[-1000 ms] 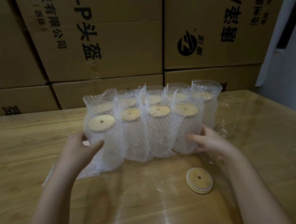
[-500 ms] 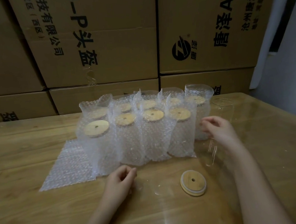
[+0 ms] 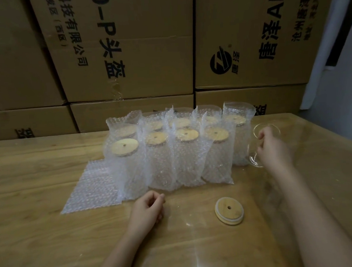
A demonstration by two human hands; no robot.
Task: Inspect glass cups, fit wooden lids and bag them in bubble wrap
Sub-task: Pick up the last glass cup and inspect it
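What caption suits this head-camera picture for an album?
Right hand grips a bare glass cup beside bubble-wrapped lidded cups; a loose wooden lid lies near the left hand.

Dim, warm light is filling the frame — the upper right edge is glowing palest. Glare is streaking the glossy tabletop at lower centre, the bubble wrap is glinting, and the cardboard boxes are bowing at the edges.
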